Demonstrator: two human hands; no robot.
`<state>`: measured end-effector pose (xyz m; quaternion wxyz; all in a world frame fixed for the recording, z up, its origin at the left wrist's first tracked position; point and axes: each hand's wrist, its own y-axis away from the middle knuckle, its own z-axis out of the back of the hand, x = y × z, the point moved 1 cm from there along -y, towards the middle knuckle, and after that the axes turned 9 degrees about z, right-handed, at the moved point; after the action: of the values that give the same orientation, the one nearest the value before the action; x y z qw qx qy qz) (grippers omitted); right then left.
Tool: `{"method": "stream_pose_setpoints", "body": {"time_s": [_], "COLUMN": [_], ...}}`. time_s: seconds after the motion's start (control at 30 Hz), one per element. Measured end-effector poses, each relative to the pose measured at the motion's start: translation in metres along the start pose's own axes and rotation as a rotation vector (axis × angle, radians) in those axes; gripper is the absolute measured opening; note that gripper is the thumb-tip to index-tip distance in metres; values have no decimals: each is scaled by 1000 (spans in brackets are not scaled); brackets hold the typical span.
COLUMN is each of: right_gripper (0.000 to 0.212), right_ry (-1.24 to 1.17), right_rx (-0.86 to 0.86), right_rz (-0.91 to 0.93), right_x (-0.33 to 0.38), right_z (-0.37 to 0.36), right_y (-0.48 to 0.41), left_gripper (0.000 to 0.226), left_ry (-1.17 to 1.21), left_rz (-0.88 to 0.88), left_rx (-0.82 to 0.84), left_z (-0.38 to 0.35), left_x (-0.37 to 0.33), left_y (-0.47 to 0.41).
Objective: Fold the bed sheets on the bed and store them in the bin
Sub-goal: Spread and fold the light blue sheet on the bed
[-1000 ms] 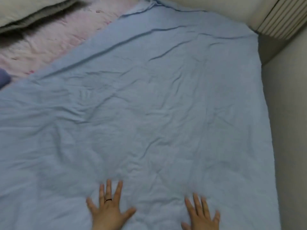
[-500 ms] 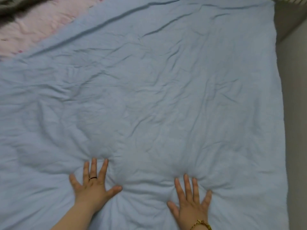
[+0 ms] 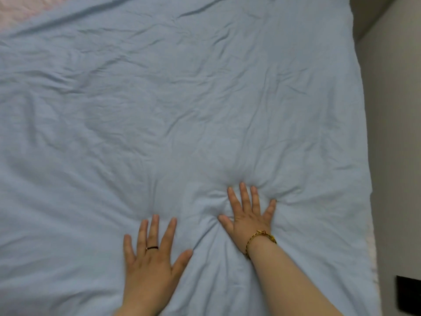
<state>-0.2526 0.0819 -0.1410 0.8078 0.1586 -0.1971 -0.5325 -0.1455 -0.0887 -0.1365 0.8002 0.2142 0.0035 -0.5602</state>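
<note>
A light blue bed sheet (image 3: 182, 99) lies spread flat over the bed and fills most of the view, creased all over. My left hand (image 3: 152, 263), with a dark ring on one finger, rests palm down on the sheet with fingers spread and straight. My right hand (image 3: 248, 213), with a gold bracelet at the wrist, presses flat on the sheet further forward; creases radiate from its fingertips. Neither hand grips the fabric. No bin is in view.
A pale wall (image 3: 396, 133) runs along the sheet's right edge. A strip of pink bedding (image 3: 20, 8) shows at the top left corner. A dark object (image 3: 409, 295) sits at the lower right by the wall.
Both hands have slid forward over the sheet, the right further than the left. The left hand has moved rightward. The view has tilted down, so the pillows and headboard left the frame.
</note>
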Motion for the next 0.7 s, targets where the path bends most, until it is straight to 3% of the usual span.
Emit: {"method": "stream_pose_setpoints", "body": {"time_s": [0.2,0.3,0.4,0.43,0.57,0.7], "right_gripper": [66,62,83,83,51,62], "right_ry": [10,27,38,90,-93,-449], "right_rx": [38,13,-96,-139,-272,-344], "right_rz": [-37,15,60,11,-224,-649], "right_x": [6,3,-6,-12,-27,-40], "right_z": [15,9,-17,-28,-50,-43], "right_y": [13,43,92,111,180,225], "left_gripper": [71,95,71,66,59,85], "left_ry": [-117,-164,-168,-191,-151,-44], "left_rz": [3,85,167,165,169,12], "left_rx": [48,-80,30,36,20,22], "left_z": [-9,-4,8,13,13,-7], "left_x": [4,-1,-8,-12,-13,-9], "left_y": [-5,-4,2,8,47,105]}}
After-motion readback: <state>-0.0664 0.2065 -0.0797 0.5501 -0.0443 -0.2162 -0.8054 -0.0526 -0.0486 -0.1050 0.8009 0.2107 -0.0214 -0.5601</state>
